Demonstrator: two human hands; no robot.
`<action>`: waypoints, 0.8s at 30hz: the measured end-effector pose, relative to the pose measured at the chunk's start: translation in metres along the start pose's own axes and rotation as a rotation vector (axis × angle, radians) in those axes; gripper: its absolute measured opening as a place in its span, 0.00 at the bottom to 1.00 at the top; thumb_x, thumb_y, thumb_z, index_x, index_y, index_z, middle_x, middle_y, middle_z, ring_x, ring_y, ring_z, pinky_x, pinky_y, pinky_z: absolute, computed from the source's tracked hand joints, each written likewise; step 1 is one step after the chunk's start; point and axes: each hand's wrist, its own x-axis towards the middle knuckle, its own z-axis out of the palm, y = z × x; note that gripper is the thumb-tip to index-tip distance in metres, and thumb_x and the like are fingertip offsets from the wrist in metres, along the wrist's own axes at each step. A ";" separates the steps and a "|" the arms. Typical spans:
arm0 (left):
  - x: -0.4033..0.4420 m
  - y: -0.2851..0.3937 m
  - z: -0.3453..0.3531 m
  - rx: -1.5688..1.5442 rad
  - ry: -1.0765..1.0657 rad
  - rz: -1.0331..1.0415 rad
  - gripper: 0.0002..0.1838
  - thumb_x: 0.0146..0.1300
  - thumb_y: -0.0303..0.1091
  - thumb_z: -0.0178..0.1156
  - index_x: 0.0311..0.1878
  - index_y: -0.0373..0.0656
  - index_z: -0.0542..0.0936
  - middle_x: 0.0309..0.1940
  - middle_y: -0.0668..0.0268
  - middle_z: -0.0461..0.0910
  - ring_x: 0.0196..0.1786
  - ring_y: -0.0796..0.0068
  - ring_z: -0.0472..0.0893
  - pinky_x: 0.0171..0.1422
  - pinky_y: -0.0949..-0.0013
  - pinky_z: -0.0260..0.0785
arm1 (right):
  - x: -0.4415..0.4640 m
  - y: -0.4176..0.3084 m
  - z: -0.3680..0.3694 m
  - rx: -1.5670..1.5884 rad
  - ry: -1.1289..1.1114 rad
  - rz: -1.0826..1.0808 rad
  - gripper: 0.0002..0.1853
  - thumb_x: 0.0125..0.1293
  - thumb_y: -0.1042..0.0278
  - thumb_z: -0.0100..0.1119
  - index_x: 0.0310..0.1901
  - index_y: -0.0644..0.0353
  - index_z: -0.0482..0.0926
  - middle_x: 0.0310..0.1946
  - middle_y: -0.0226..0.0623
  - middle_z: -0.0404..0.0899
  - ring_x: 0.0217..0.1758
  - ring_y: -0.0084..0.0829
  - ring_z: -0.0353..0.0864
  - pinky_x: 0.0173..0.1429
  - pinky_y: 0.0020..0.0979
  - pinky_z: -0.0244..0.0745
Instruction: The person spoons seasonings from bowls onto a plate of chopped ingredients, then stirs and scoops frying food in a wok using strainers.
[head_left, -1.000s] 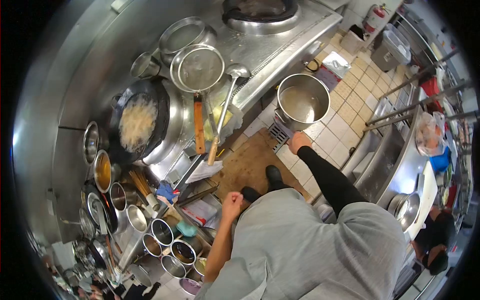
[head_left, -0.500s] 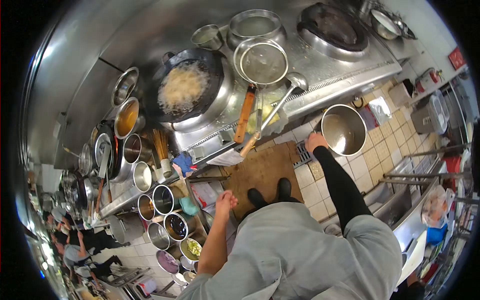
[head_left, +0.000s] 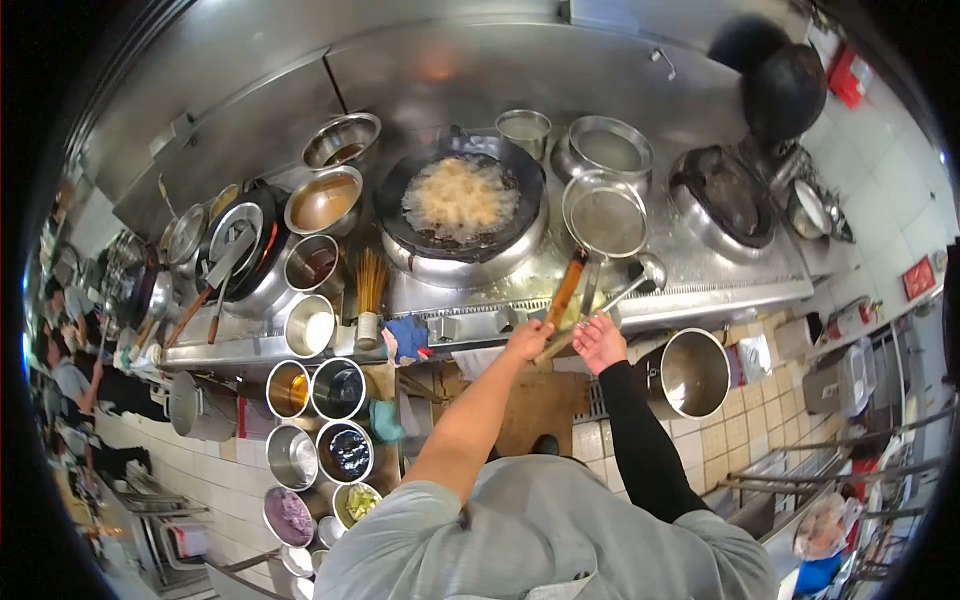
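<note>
Strainer [head_left: 605, 215] lies on stove [head_left: 730, 297], right of wok [head_left: 530, 190], wooden handle [head_left: 566, 290] jutting past front edge, probably so you can grasp it without leaning over heat. Your left hand [head_left: 528, 340] is curled round handle's end. Your right hand [head_left: 600, 343], half open, fingers bent, is at ladle [head_left: 652, 272] handle; cannot tell whether it grips. Ladle lies alongside, likely for same easy reach.
</note>
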 end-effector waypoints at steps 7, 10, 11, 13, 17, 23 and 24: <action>-0.030 0.031 0.012 -0.456 -0.192 0.007 0.27 0.70 0.57 0.57 0.48 0.38 0.82 0.37 0.61 0.83 0.39 0.72 0.80 0.46 0.66 0.71 | 0.026 -0.042 0.032 -0.035 0.059 0.004 0.12 0.71 0.58 0.57 0.39 0.58 0.72 0.26 0.32 0.74 0.24 0.26 0.74 0.30 0.26 0.72; -0.029 0.028 0.016 -0.376 -0.206 -0.029 0.28 0.70 0.58 0.57 0.48 0.37 0.81 0.36 0.61 0.83 0.36 0.72 0.79 0.44 0.66 0.70 | 0.061 -0.059 0.013 -0.009 -0.031 0.086 0.11 0.75 0.66 0.44 0.35 0.60 0.71 0.21 0.29 0.68 0.17 0.21 0.60 0.18 0.23 0.54; -0.028 0.025 0.019 -0.387 -0.200 -0.020 0.29 0.70 0.59 0.56 0.49 0.37 0.81 0.38 0.60 0.83 0.39 0.71 0.79 0.46 0.65 0.70 | 0.067 -0.067 0.003 0.013 -0.049 0.085 0.10 0.75 0.67 0.44 0.35 0.60 0.71 0.20 0.27 0.67 0.15 0.20 0.57 0.17 0.23 0.52; -0.026 0.014 0.029 -0.414 -0.179 -0.011 0.31 0.70 0.61 0.56 0.51 0.36 0.81 0.41 0.59 0.83 0.44 0.67 0.80 0.51 0.63 0.71 | 0.055 -0.077 0.007 0.031 -0.026 0.027 0.09 0.75 0.68 0.45 0.37 0.59 0.73 0.19 0.25 0.66 0.12 0.19 0.53 0.14 0.23 0.49; -0.053 0.041 -0.013 -0.304 -0.095 0.011 0.35 0.70 0.62 0.54 0.60 0.35 0.76 0.55 0.51 0.80 0.58 0.59 0.79 0.64 0.61 0.68 | -0.024 -0.087 0.048 -0.236 -0.023 -0.241 0.06 0.73 0.70 0.50 0.45 0.60 0.75 0.22 0.29 0.72 0.12 0.21 0.63 0.13 0.25 0.54; -0.069 0.054 -0.070 0.125 0.697 0.367 0.25 0.66 0.41 0.63 0.62 0.36 0.76 0.61 0.48 0.75 0.62 0.46 0.75 0.66 0.55 0.69 | -0.041 -0.116 0.062 -0.742 -0.168 -0.403 0.07 0.72 0.71 0.51 0.46 0.62 0.76 0.24 0.30 0.74 0.14 0.21 0.67 0.14 0.24 0.59; -0.068 0.071 -0.085 0.277 0.786 0.383 0.26 0.65 0.39 0.63 0.64 0.37 0.74 0.64 0.49 0.73 0.66 0.45 0.72 0.68 0.55 0.66 | -0.036 -0.117 0.068 -0.793 -0.199 -0.370 0.08 0.71 0.71 0.51 0.47 0.62 0.77 0.24 0.29 0.74 0.15 0.20 0.67 0.16 0.23 0.60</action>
